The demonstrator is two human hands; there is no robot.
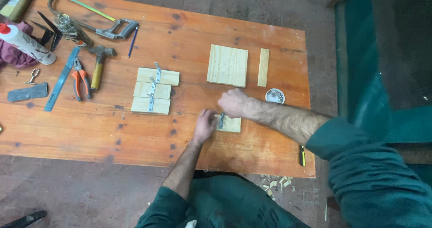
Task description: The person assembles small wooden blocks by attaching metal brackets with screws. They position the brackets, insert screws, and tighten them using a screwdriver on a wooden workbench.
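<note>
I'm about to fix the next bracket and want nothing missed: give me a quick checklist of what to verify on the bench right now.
1. Small wood block flat on the table: ok.
2. Left hand steadying the block's left edge: ok.
3. Right hand at the metal bracket on the block: ok; exact grip cannot tell.
4. Bracket squared to the block: cannot tell.
5. Small round tin close beside the right forearm: ok.
6. Hammer and pliers lie far to the left: not ok for quick use.
</note>
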